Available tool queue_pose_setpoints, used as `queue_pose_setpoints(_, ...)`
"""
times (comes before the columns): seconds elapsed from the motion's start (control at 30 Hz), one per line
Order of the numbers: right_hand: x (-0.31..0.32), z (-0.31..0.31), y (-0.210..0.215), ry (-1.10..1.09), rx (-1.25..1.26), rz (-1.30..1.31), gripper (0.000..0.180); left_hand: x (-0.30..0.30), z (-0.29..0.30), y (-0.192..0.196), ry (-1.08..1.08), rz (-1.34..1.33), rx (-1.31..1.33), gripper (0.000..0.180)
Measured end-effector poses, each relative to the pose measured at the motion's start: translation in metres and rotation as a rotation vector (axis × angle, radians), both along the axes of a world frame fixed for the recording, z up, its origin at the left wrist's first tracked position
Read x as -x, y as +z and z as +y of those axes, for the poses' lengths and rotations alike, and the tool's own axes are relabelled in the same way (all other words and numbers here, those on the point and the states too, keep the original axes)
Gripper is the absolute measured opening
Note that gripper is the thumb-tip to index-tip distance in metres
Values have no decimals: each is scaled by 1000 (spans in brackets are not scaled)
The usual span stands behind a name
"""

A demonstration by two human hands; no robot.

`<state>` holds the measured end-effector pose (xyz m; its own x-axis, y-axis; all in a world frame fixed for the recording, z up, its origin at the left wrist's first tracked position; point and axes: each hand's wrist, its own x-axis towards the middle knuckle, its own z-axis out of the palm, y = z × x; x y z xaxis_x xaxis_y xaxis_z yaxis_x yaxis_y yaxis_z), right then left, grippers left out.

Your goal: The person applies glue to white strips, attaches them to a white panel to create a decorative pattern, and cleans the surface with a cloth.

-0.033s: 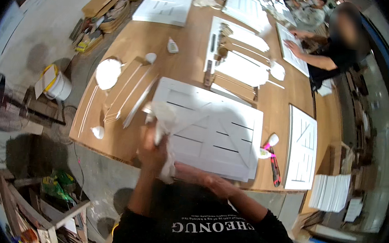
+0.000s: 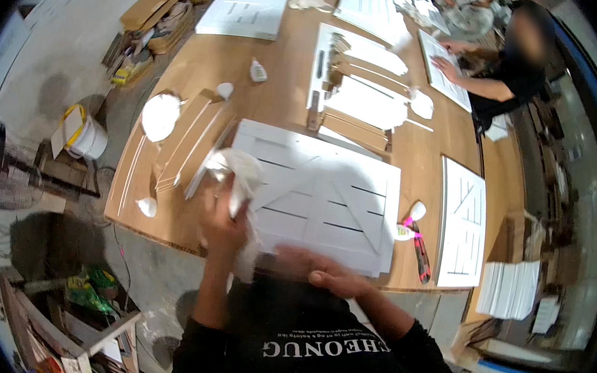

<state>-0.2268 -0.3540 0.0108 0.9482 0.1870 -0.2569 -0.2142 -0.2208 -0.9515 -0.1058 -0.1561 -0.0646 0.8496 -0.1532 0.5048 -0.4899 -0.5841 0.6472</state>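
A crumpled white cloth point(image 2: 237, 170) is gripped in my left hand point(image 2: 222, 219), raised over the near left corner of a white panel point(image 2: 289, 207). The cloth's lower end hangs beside my wrist. The panel lies flat on the wooden table and carries raised slats, diagonal strips and dark slots. My right hand point(image 2: 323, 269) is held at the panel's near edge, close to my shirt, its fingers stretched out and slightly blurred. Nothing shows in it, and I cannot tell whether it touches the panel.
Right of the panel lie a red-and-black handled tool point(image 2: 421, 259) and a small white bottle point(image 2: 404, 233). Another slotted panel point(image 2: 461, 224) lies beyond. Brown and white strips point(image 2: 192, 137) are at the left; stacked strips point(image 2: 364, 99) lie ahead. A co-worker point(image 2: 499, 83) handles a panel at the far right.
My left hand has shifted slightly left with the cloth. My right hand has come away from the cloth's hanging end, its fingers now apart from it.
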Motion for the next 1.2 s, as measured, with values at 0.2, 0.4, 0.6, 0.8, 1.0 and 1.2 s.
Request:
queue_pose_setpoints(0.2, -15, -106, -58, -443, 1179, -119, 87, -21, -6, 27, -202, 165, -643, 57)
queue_pose_setpoints(0.4, 5, -109, -78, -467, 1209, -25, 82, -54, -31, 40, -337, 196, -293, 48)
queue_pose_setpoints(0.6, 3, -107, -87, -540, 1165, -105, 78, -79, -131, 20, -478, -32, -712, 43)
queue_pose_setpoints(0.8, 8, -110, -82, -643, 1110, -174, 78, -124, -80, 8, -362, -74, -1017, 38)
queue_pose_setpoints(1.0, 5, -108, -71, -646, 1059, -177, 80, -124, -96, 30, -507, -60, -1098, 33)
queue_pose_setpoints(1.2, 13, -111, -81, -635, 1126, -147, 81, -86, -113, 33, -525, 19, -926, 31)
